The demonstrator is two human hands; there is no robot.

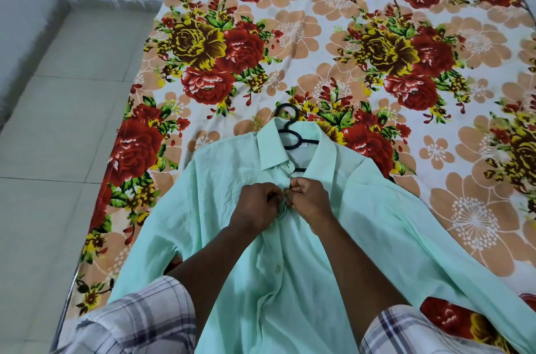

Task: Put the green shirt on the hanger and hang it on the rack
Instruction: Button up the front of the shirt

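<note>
- The green shirt [290, 237] lies flat on the bed, front side up, with its collar pointing away from the person and its sleeves spread to both sides.
- The black hanger [290, 133] is inside the shirt. Its hook comes out above the collar and rests on the bedsheet [319, 34], and part of its bar shows in the open neck.
- The left hand [258, 202] is curled and pinches the edge of the shirt front, just below the collar.
- The right hand [307, 197] is also curled and pinches the opposite edge at the same place. The fingertips of the two hands nearly touch each other.
- Between the fingers I cannot tell if a button is held.
- Lower on the shirt front, one white button [278, 267] is visible.
- The bedsheet has a pattern of big red and yellow flowers.
- The person wears checked sleeves [139, 321], rolled up above the forearms.
- Left of the bed there is a pale tiled floor [58, 150].
</note>
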